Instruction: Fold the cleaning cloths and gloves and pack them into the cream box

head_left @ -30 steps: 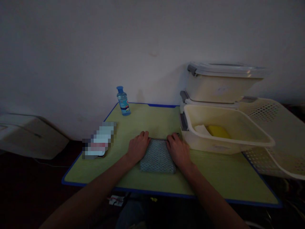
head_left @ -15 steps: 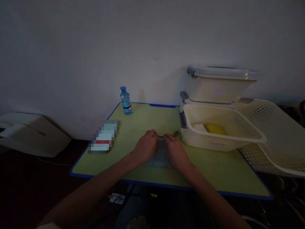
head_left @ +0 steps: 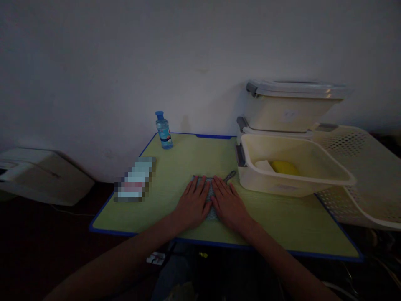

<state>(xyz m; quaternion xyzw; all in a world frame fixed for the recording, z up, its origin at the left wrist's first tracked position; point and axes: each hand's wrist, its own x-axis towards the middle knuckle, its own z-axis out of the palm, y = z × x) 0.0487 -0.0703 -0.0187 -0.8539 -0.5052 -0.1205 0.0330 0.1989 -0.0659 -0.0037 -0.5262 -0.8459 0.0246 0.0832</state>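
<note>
A grey-blue textured cloth (head_left: 211, 214) with a hanging loop (head_left: 231, 175) at its far right corner lies on the table (head_left: 140, 219). On its left half my left hand (head_left: 193, 202) rests flat, fingers stretched forward. My right hand (head_left: 230, 205) lies palm down on the right half, its fingers also extended. The thumbs nearly meet over the middle. Much of the cloth is hidden beneath both hands.
At the back left stands a blue bottle (head_left: 164, 133). A phone-like slab, blurred out (head_left: 136, 179), lies at the left edge. To the right, an open cream bin (head_left: 282, 189) holds a yellow item (head_left: 284, 167); a lidded box (head_left: 288, 113) and perforated basket (head_left: 372, 179) stand behind.
Both hands have let go of the cloth's far edge, which they were pinching. They now lie flat on it with fingers spread forward.
</note>
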